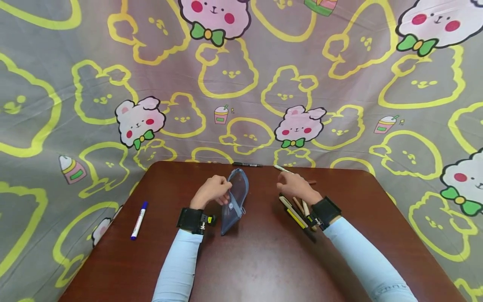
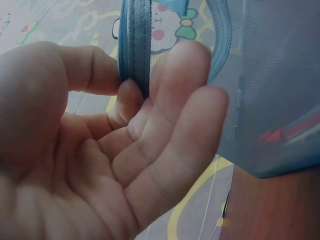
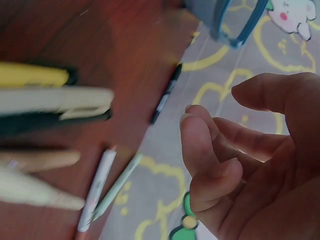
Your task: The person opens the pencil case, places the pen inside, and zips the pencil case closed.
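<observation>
A blue mesh zipper pouch (image 1: 239, 188) stands up from the table, its zipper edge pinched between thumb and fingers of my left hand (image 1: 212, 191). In the left wrist view the zipper band (image 2: 136, 45) runs between thumb and fingertips, and a blurred red-tipped stick-like thing (image 2: 272, 136) shows through the mesh. My right hand (image 1: 298, 187) hovers over the table right of the pouch, fingers loosely bent and holding nothing. Under its wrist lies a loose bunch of pens: a yellow one (image 3: 32, 76), a cream one (image 3: 55, 100) and a brown one (image 3: 45, 158).
A white marker with blue cap (image 1: 138, 220) lies at the table's left side. By the far edge lie a black marker (image 1: 247, 164) and a pale green pen (image 3: 117, 187), with a white pen with reddish ends (image 3: 97, 190) nearby. A patterned cloth (image 1: 249, 84) hangs behind the table.
</observation>
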Demonstrator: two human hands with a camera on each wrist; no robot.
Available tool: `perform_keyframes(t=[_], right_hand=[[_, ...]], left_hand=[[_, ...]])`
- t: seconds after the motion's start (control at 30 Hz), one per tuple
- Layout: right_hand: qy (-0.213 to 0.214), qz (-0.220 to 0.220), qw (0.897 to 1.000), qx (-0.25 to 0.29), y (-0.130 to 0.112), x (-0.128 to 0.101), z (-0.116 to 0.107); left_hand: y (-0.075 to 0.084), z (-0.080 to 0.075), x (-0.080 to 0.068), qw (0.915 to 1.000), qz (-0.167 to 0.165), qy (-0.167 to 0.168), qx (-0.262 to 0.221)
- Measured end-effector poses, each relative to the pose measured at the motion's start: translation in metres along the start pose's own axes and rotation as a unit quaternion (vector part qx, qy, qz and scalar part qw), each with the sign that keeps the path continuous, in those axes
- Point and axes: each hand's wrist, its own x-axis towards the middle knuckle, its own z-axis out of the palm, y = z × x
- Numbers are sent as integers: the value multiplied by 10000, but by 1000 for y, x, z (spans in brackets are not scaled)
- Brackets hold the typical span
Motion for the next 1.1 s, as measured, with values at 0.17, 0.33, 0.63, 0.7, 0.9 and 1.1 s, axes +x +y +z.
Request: perform_keyframes(t=[0.17,0.33,0.63,0.7,0.9,1.1], right_hand=[[-63,38,9999,74,23,-5,2],[-152,121,9996,184,36,-8,4],[-86,307,9993,-211,54,-15,11],[-58,336,9988,-356,60,-16,13],[-97,508,9963,-693,73,-16,18],[-127,663,9950,-741,82,-17,17]], left_hand=[[-2,-2,0,10000,-29,36,-30],[-3,-5,-1,10000,-16,76,-35],[-6,-4,-4,9999,0,94,38],[-5,-3,-4,10000,10,89,21],[-5,-3,-5,9999,3,85,80],[-1,-1,-1,10000,50,64,25]])
